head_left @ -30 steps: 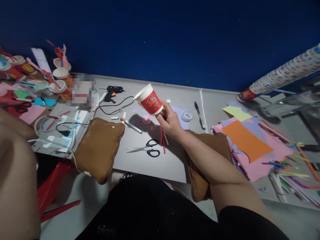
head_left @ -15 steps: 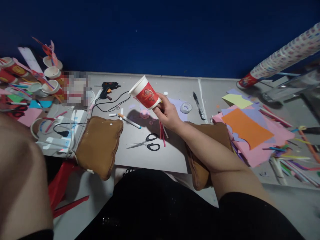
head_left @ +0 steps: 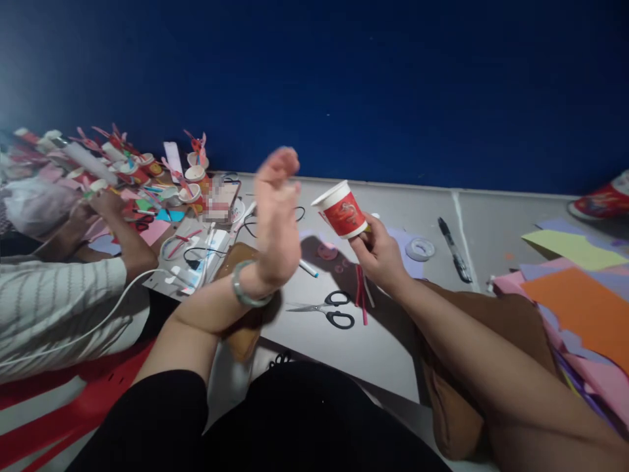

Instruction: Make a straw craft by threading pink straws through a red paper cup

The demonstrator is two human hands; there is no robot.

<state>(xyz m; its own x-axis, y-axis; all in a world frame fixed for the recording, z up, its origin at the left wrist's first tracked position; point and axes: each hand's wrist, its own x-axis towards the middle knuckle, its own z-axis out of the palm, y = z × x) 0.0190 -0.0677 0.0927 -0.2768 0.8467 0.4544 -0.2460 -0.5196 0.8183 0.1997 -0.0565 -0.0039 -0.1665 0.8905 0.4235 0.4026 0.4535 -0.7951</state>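
right hand (head_left: pixel 376 252): fingers pinch paper cup (head_left: pixel 344 211) at base, mouth tilted away | left hand (head_left: pixel 278 223): blurred, finger spread unclear

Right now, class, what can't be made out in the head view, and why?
All in the head view:
Left hand: finger detail blurred.
Black cord: a stretch hidden behind that hand.
Held cup: deep inside, hidden by its near wall.
Far-right red cup: remainder cut off by right edge.
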